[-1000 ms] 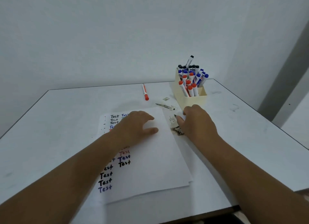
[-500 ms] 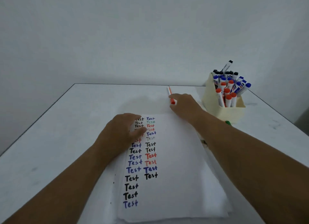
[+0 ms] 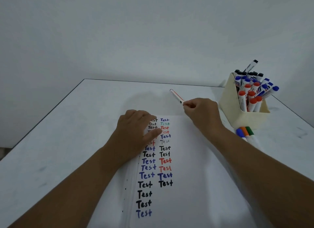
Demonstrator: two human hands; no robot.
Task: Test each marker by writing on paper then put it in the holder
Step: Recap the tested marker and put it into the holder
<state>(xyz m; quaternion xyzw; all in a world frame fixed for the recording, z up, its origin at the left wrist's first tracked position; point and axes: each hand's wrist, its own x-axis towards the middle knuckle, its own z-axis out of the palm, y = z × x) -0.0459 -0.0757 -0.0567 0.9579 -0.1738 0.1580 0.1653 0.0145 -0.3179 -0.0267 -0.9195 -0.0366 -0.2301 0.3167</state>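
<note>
A white sheet of paper (image 3: 195, 159) lies in front of me, with two columns of the word "Test" in black, blue, red and green. My left hand (image 3: 136, 132) rests flat on the sheet's top left part, covering some words. My right hand (image 3: 202, 114) pinches the near end of a thin red-and-white marker (image 3: 175, 96), whose far end points away to the left over the table. A cream holder (image 3: 232, 107) at the right holds several markers with black, blue and red caps.
Three markers with blue, orange and green caps (image 3: 245, 133) lie on the table just in front of the holder. The white table (image 3: 68, 134) ends at a wall behind; its left edge and right edge (image 3: 292, 112) are in view.
My right hand moved from the spot by the holder to the red marker beyond the paper and took hold of its near end. My view shifted left and closer; the left hand stayed on the paper.
</note>
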